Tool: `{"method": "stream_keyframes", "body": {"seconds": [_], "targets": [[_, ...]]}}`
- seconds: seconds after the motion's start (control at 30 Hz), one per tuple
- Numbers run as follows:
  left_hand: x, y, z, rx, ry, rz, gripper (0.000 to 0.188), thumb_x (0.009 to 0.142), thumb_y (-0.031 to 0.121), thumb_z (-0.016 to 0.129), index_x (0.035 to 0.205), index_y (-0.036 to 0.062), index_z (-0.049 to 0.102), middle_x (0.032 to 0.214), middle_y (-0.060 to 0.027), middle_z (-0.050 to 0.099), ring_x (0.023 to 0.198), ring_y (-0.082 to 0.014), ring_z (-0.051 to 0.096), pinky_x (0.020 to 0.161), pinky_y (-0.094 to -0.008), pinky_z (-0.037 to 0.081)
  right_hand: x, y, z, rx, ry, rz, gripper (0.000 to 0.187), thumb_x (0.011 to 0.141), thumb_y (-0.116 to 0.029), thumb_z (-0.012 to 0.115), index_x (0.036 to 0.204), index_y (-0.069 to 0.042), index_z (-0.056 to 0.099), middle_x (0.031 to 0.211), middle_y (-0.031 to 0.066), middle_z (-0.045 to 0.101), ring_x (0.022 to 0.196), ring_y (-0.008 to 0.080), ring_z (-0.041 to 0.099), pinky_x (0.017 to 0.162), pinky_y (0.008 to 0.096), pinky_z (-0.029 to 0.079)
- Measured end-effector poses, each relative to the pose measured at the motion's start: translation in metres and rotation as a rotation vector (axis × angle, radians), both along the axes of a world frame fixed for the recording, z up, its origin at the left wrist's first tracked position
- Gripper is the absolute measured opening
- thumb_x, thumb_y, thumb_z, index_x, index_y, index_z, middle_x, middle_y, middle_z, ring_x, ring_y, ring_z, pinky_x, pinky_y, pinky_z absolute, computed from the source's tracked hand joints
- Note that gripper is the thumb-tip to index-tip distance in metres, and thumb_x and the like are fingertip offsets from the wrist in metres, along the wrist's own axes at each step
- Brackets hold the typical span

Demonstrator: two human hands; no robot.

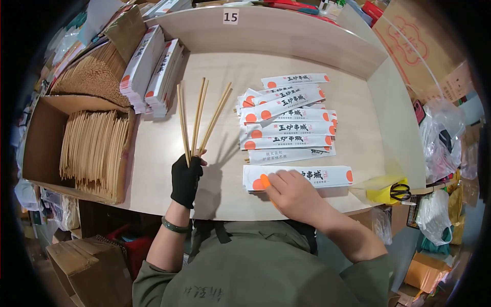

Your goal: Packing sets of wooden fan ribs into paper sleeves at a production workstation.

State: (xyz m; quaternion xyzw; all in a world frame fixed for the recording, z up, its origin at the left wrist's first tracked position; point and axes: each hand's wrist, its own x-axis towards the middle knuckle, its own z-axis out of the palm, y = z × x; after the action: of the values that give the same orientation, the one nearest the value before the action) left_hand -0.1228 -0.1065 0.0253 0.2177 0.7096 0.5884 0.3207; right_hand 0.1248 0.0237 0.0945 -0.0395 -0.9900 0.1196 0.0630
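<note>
My left hand (186, 176), in a black fingerless glove, is closed round the lower ends of several wooden chopsticks (198, 117), which fan upward over the table. My right hand (294, 192) is curled down onto a stack of white paper chopstick sleeves (335, 175) at the table's near edge. Its fingers are bent together at the top sleeve's left part; their tips are partly hidden. A bright orange cover (265, 181) shows at its left side, seemingly on a digit. Beyond it lies a loose pile of sleeves (291, 129), some with chopstick ends poking out at the left.
At the left stands a cardboard box (128, 169) of chopsticks, with another chopstick bundle (94, 77) behind. Stacked sleeves (162, 71) lean beside them. Low panels (302, 30) border the table (220, 66). Black-handled scissors (400, 192) sit in a yellow holder (383, 193) at the right edge.
</note>
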Motion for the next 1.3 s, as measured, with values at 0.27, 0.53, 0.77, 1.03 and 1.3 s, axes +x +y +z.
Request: {"method": "stream_keyframes", "body": {"seconds": [0.27,0.53,0.77,1.03,1.3], "targets": [[0.012,-0.023,0.017,0.010,-0.081,0.094,0.026,0.090,0.021,0.064,0.103,-0.0025,0.064,0.074,-0.0067,0.066,0.058,-0.0066,0.052,0.051,-0.0208,0.039,0.005,0.002,-0.038,-0.087,0.497,-0.191,0.014,0.070,-0.005,0.073,0.076,-0.003,0.061,0.077,0.0072,0.057,0.068,0.0238,0.059,0.054,0.0330,0.045],[0.011,-0.058,0.033,-0.102,-0.028,-0.146,0.020,0.085,0.014,0.068,0.095,-0.0030,0.065,0.075,-0.0049,0.065,0.065,-0.0073,0.055,0.057,-0.0214,0.042,0.000,0.013,-0.025,-0.748,0.372,-0.525,0.017,0.078,-0.006,0.075,0.077,-0.003,0.058,0.073,0.0017,0.055,0.064,0.0118,0.050,0.058,0.0228,0.042],[0.004,-0.071,0.048,-0.106,0.169,-0.270,0.008,0.079,0.003,0.069,0.085,-0.0019,0.066,0.072,-0.0028,0.061,0.067,-0.0107,0.056,0.062,-0.0261,0.046,0.006,0.025,-0.026,-1.309,0.307,-0.623,0.015,0.080,-0.001,0.074,0.081,-0.003,0.060,0.082,-0.0019,0.057,0.076,0.0044,0.054,0.069,0.0208,0.044],[-0.024,-0.066,0.065,-0.233,0.594,-0.543,0.009,0.078,0.003,0.069,0.086,-0.0012,0.067,0.075,-0.0056,0.063,0.073,-0.0135,0.062,0.066,-0.0273,0.049,0.003,0.024,-0.010,-0.374,0.249,-0.315,0.017,0.072,-0.008,0.077,0.085,-0.004,0.066,0.081,0.0042,0.059,0.075,0.0182,0.058,0.067,0.0295,0.047],[0.034,0.021,0.048,0.249,-0.352,-0.092,0.024,0.097,0.024,0.054,0.107,0.0028,0.058,0.090,-0.0048,0.061,0.078,-0.0127,0.061,0.067,-0.0255,0.048,-0.045,0.023,0.011,0.025,0.596,-0.267,0.029,0.071,-0.019,0.073,0.093,-0.002,0.064,0.092,0.0105,0.058,0.086,0.0285,0.057,0.073,0.0378,0.047]]}}
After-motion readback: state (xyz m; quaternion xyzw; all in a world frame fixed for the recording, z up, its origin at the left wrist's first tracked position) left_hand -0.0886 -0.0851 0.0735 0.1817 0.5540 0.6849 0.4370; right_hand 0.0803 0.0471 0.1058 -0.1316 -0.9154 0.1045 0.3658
